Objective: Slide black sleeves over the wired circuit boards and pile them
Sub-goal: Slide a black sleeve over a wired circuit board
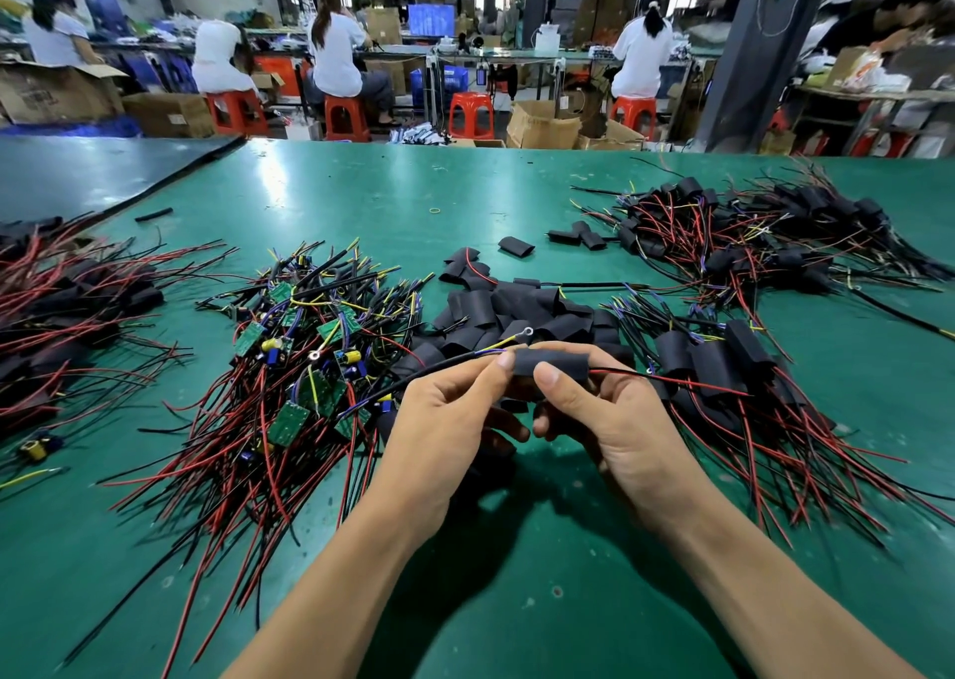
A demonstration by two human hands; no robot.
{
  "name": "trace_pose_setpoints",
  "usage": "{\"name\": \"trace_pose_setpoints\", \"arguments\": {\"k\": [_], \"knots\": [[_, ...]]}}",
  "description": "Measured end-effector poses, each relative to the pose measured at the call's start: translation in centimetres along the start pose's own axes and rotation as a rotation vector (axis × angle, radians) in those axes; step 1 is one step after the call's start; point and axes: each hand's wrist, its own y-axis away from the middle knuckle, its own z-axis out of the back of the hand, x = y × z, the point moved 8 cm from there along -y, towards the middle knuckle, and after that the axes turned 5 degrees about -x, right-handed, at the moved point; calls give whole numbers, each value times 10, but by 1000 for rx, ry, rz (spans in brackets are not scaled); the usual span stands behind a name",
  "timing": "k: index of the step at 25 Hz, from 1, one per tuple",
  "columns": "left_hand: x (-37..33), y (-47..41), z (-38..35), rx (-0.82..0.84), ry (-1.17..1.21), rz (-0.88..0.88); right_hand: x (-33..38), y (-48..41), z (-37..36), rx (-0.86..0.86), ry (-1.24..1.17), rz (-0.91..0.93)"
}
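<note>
Above the green table, both hands hold one black sleeve (560, 365); the circuit board inside it is hidden. My left hand (449, 420) pinches the sleeve's left end, where black, yellow and blue wires come out. My right hand (610, 420) pinches its middle with the thumb on top; a red wire (672, 381) runs out to the right. A heap of bare green boards with wires (299, 368) lies at the left. Loose empty sleeves (517, 311) lie just beyond my hands. Sleeved boards are piled at the right (723, 363).
More sleeved bundles lie at the far right (765, 234) and the far left (67, 306). A dark mat (93, 172) covers the table's back left corner. Behind the table's far edge, several people sit on red stools (470, 115) among cardboard boxes.
</note>
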Motion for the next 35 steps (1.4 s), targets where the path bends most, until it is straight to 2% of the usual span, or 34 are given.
{"name": "trace_pose_setpoints", "arguments": {"k": [4, 9, 18, 21, 25, 28, 30, 33, 35], "knots": [[3, -1, 2, 15, 60, 60, -1, 0, -3, 32, -3, -27], [4, -3, 9, -57, 72, 111, -3, 1, -6, 89, 19, -48], [-5, -2, 13, -48, 4, 48, -14, 5, -7, 72, -163, -356], [-8, -2, 10, -21, 2, 13, -14, 9, -11, 134, -215, -425], [-14, -4, 8, -8, 70, -39, -2, 9, -16, 187, -302, -323], [-14, -5, 11, -33, 74, -33, 12, 0, -1, 53, -488, -190], [-10, -7, 15, -68, 46, -15, 13, -8, 22, -135, -629, -148], [-2, -10, 24, -135, -4, 21, -5, -9, 61, -490, -702, -217], [5, -12, 34, -216, -34, 67, -18, -5, 75, -628, -700, -271]]}}
